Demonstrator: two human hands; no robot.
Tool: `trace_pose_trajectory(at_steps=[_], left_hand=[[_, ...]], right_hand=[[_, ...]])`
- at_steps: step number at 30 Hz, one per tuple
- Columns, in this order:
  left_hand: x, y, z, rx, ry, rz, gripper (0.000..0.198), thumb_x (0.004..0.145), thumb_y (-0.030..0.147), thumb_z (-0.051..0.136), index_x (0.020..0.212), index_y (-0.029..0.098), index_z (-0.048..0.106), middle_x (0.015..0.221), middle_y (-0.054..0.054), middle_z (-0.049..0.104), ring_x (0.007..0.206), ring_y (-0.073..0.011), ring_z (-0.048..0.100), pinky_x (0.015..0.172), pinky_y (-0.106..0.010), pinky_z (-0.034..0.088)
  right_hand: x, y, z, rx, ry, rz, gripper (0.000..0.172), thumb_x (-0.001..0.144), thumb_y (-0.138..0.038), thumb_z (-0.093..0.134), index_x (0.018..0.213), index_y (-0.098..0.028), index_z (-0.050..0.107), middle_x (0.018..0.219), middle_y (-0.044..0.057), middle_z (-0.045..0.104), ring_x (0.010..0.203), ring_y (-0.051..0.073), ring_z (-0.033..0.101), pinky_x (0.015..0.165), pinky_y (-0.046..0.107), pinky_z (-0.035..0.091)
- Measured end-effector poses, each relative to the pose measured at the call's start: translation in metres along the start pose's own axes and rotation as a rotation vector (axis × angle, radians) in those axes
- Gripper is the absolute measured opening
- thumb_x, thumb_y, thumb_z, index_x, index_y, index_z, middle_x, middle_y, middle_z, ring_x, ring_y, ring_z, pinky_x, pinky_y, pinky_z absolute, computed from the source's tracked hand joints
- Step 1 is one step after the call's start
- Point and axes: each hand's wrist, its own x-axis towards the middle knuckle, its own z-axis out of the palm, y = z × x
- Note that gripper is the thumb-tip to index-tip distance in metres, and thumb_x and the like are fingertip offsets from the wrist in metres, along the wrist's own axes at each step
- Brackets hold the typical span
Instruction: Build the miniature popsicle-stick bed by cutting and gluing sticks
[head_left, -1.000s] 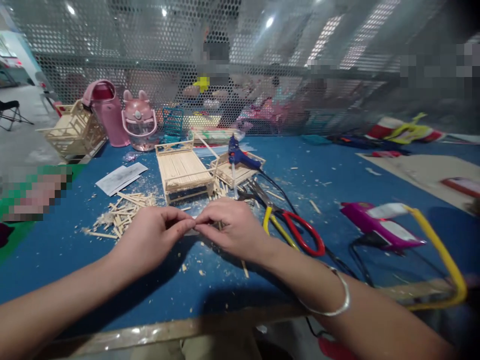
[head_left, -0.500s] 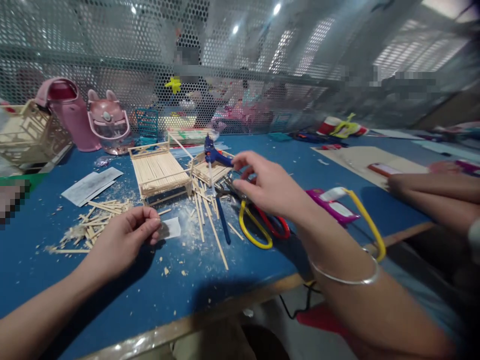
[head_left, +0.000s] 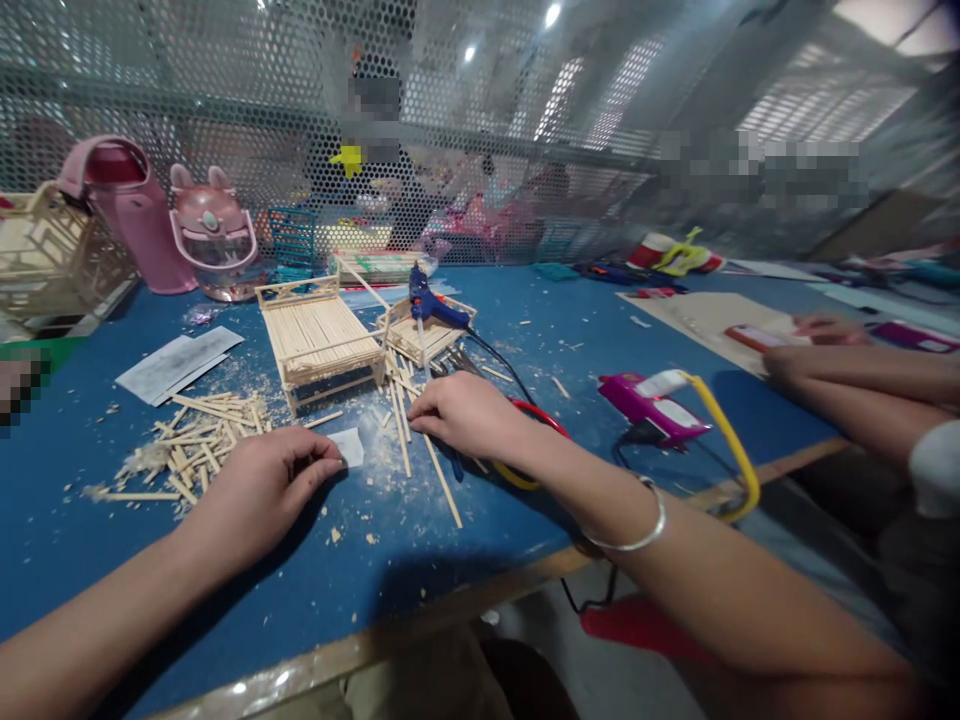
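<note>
My left hand [head_left: 259, 490] rests low over the blue table, fingers closed beside a small white paper [head_left: 347, 447]; whatever they hold is hidden. My right hand [head_left: 469, 412] reaches down with fingers pinched at the thin wooden sticks [head_left: 442, 480]; what is between the fingertips is too small to tell. Behind the hands stands a small stick-built bed frame [head_left: 322, 335]. A blue glue gun [head_left: 435, 308] lies on a smaller stick piece [head_left: 409, 338]. Scissors with red [head_left: 540, 415] and yellow handles lie partly under my right hand.
A pile of short sticks [head_left: 210, 435] and papers [head_left: 180, 365] lie left. Pink bottles [head_left: 139, 230] stand behind. At right are a purple tool [head_left: 652, 410] with a yellow handle and another person's arms [head_left: 862, 385]. A perforated metal screen [head_left: 300, 120] rises behind.
My right hand has moved left and down from beside the glue gun to the loose sticks, and its fingers have come together. My left hand has shifted slightly right, nearer the small paper.
</note>
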Motion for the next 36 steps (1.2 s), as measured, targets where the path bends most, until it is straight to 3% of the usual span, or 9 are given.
trace_pose_trajectory(at_steps=[5,8,12,16,22,27,29,32,36], left_hand=[[0.002,-0.003,0.005,0.131,-0.048,0.102,0.026,0.085,0.028,0.043,0.081,0.02,0.068,0.083,-0.006,0.068,0.077,-0.0189,0.061,0.07,-0.029,0.046],[0.002,-0.001,0.004,0.116,0.002,0.055,0.025,0.084,0.028,0.044,0.092,0.02,0.067,0.085,-0.007,0.069,0.077,-0.0192,0.061,0.07,-0.03,0.045],[0.001,0.004,-0.002,-0.004,0.16,-0.092,0.026,0.083,0.033,0.047,0.095,0.018,0.064,0.079,-0.005,0.068,0.068,-0.0178,0.059,0.063,-0.029,0.044],[0.001,0.01,-0.004,-0.302,0.208,-0.175,0.03,0.08,0.042,0.05,0.091,0.017,0.065,0.072,-0.003,0.066,0.061,-0.0152,0.055,0.056,-0.026,0.041],[0.003,0.014,-0.006,-0.571,0.149,-0.207,0.029,0.079,0.042,0.051,0.074,0.017,0.063,0.052,0.004,0.049,0.046,-0.0087,0.04,0.046,-0.021,0.033],[0.005,0.003,-0.012,-0.361,0.135,-0.215,0.022,0.078,0.035,0.052,0.076,0.018,0.064,0.063,0.0,0.061,0.055,-0.0121,0.05,0.053,-0.024,0.038],[0.005,-0.001,-0.013,-0.201,0.114,-0.199,0.019,0.078,0.032,0.052,0.075,0.019,0.066,0.067,-0.001,0.065,0.06,-0.0143,0.054,0.057,-0.026,0.04],[0.004,-0.003,-0.012,-0.068,0.041,-0.177,0.019,0.079,0.032,0.051,0.075,0.021,0.067,0.066,0.0,0.066,0.062,-0.0158,0.057,0.059,-0.027,0.04],[0.003,-0.002,-0.011,0.029,0.01,-0.127,0.019,0.079,0.03,0.051,0.076,0.021,0.068,0.069,0.0,0.068,0.062,-0.0161,0.058,0.061,-0.028,0.041]], right_hand=[[0.0,-0.003,-0.004,0.052,0.038,0.014,0.009,0.074,-0.017,0.059,0.066,-0.018,0.064,0.063,0.002,0.063,0.059,0.013,0.052,0.056,0.027,0.034],[0.001,-0.008,-0.013,0.238,0.075,-0.021,0.012,0.076,-0.015,0.057,0.065,-0.017,0.061,0.058,-0.001,0.058,0.054,0.009,0.047,0.054,0.024,0.032],[0.009,-0.022,-0.021,0.524,0.164,-0.07,0.011,0.077,-0.018,0.056,0.069,-0.016,0.062,0.059,-0.004,0.056,0.055,0.008,0.046,0.056,0.022,0.034],[0.016,-0.042,-0.017,0.808,0.176,-0.161,0.009,0.078,-0.02,0.055,0.073,-0.015,0.061,0.066,-0.002,0.059,0.059,0.008,0.049,0.057,0.021,0.038],[0.016,-0.059,-0.004,0.672,0.343,-0.361,0.01,0.079,-0.015,0.054,0.073,-0.015,0.062,0.073,0.0,0.062,0.07,0.01,0.054,0.068,0.023,0.04],[0.016,-0.048,-0.004,0.69,0.4,-0.289,0.011,0.08,-0.018,0.052,0.087,-0.014,0.06,0.079,0.002,0.061,0.071,0.01,0.054,0.066,0.023,0.041],[0.013,-0.042,-0.005,0.642,0.353,-0.253,0.01,0.08,-0.021,0.053,0.083,-0.014,0.06,0.074,0.001,0.06,0.067,0.01,0.052,0.064,0.023,0.04],[0.007,-0.036,-0.003,0.476,0.082,-0.344,0.01,0.079,-0.017,0.055,0.074,-0.015,0.063,0.071,0.0,0.061,0.065,0.01,0.052,0.064,0.023,0.038],[0.004,-0.034,0.003,0.302,-0.138,-0.457,0.014,0.079,-0.012,0.056,0.083,-0.016,0.069,0.078,0.002,0.064,0.072,0.011,0.055,0.068,0.024,0.039]])
